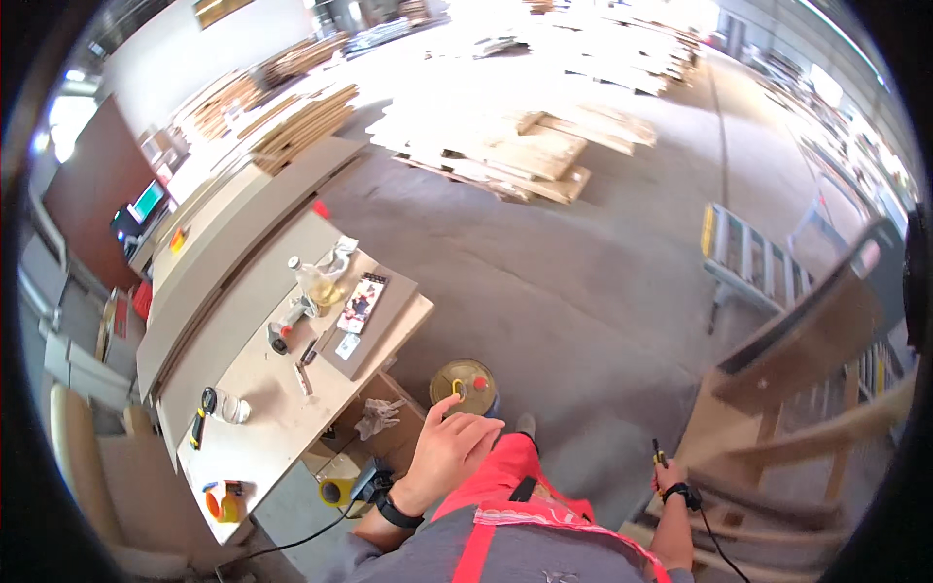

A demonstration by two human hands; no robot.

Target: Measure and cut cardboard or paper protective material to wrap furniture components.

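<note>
From my remote seat I see the yellow-and-black tool [659, 451] at near right, gripped in my right hand [669, 475]; the cord [716, 545] by that wrist could snag on the boards [773, 507] to its right and jerk my grip; my left hand [445, 449], loosely curled, seemingly empty, could knock the drum [471, 373] by reaching farther.

Your left hand [453, 451] is raised, half curled, partly overlapping the drum [470, 371] in view; contact cannot be judged. Your right hand [668, 475] is closed around a black-and-yellow tool [660, 453], kind unclear. The tabletop [264, 406] at your left bears a bottle [317, 286], jar [231, 408] and tape [224, 505]; a phone [362, 303] lies on a board [390, 313].
</note>
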